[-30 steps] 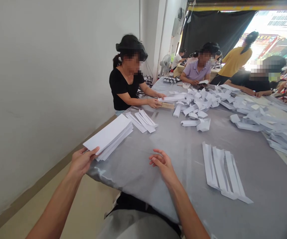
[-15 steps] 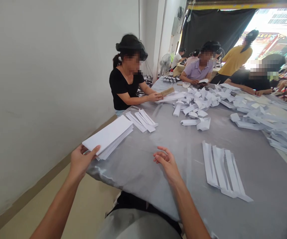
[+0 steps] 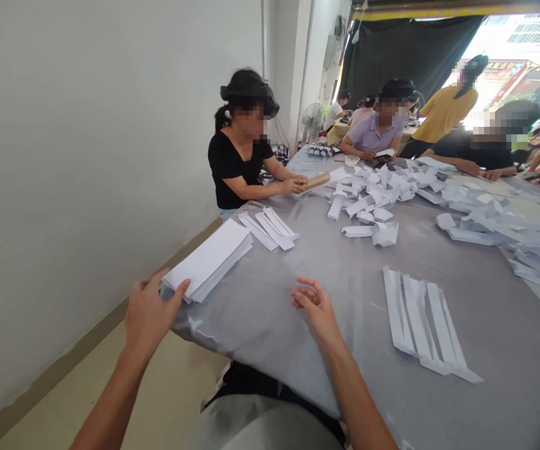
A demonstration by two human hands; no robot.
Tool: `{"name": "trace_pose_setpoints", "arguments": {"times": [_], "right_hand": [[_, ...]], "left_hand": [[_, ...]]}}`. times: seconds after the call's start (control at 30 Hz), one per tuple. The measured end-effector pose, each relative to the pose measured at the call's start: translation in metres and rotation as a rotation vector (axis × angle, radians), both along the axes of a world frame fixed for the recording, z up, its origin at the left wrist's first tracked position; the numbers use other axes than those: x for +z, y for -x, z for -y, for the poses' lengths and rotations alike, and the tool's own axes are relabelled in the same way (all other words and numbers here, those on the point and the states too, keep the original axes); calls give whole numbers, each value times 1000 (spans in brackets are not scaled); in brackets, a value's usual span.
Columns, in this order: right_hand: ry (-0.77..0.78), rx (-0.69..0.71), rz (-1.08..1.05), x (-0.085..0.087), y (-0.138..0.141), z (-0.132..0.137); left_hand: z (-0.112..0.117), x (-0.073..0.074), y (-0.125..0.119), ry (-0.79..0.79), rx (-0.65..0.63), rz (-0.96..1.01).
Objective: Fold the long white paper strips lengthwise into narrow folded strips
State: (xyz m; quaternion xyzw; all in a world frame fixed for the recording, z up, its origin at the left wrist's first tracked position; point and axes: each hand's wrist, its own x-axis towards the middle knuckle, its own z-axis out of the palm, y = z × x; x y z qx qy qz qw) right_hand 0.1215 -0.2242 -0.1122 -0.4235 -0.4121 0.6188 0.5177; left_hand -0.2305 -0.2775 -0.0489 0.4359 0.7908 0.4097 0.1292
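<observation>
My left hand (image 3: 148, 312) is at the near end of a stack of white paper sheets (image 3: 211, 256) on the table's left edge. Its thumb and fingers are spread around the stack's near corners, touching or almost touching the edges. The stack lies flat, its layers slightly uneven along the right side. My right hand (image 3: 320, 312) hovers over the middle of the table, fingers loosely bent and apart, with nothing in it. To its right lie several folded white paper strips (image 3: 432, 322) side by side. More folded strips (image 3: 270, 228) rest just beyond the stack.
A grey cover (image 3: 270, 312) lies over the table. A big heap of folded white paper pieces (image 3: 382, 187) spreads across the far side and right. A co-worker in black (image 3: 242, 150) at the left holds a brown bar (image 3: 317, 181). Other people sit farther back. A wall (image 3: 110, 125) stands at the left.
The near end of the paper stack has come down flat, and my left hand has loosened from its pinch into a spread around it. My right hand has hardly moved.
</observation>
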Motion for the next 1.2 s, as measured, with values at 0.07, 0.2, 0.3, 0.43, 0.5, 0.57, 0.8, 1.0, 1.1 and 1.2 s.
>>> {"name": "trace_pose_setpoints", "arguments": {"times": [0.07, 0.2, 0.3, 0.43, 0.5, 0.57, 0.8, 1.0, 1.1, 1.2], "right_hand": [[-3, 3, -1, 0, 0, 0], [-3, 7, -3, 1, 0, 0], [-9, 6, -1, 1, -2, 0], [-13, -11, 2, 1, -3, -1], [-14, -12, -1, 1, -4, -1], [-12, -6, -1, 2, -3, -2], [-2, 34, 33, 4, 0, -4], [-27, 111, 109, 12, 3, -8], [-82, 175, 132, 27, 16, -20], [-54, 222, 93, 44, 33, -44]], "left_hand": [[-3, -4, -3, 3, -61, -245], [-14, -14, -2, -51, -233, -323], [-19, -18, 0, 13, -275, -254], [-18, -17, -1, 12, -206, -88], [-17, -16, -3, -3, -190, -70], [-16, -16, -4, 17, -214, -168], [-20, -20, -1, 7, -242, -180], [-21, -17, -21, -211, -91, -140], [-24, -17, -57, -305, -119, -112], [-30, -17, -108, -346, -364, -100]]}}
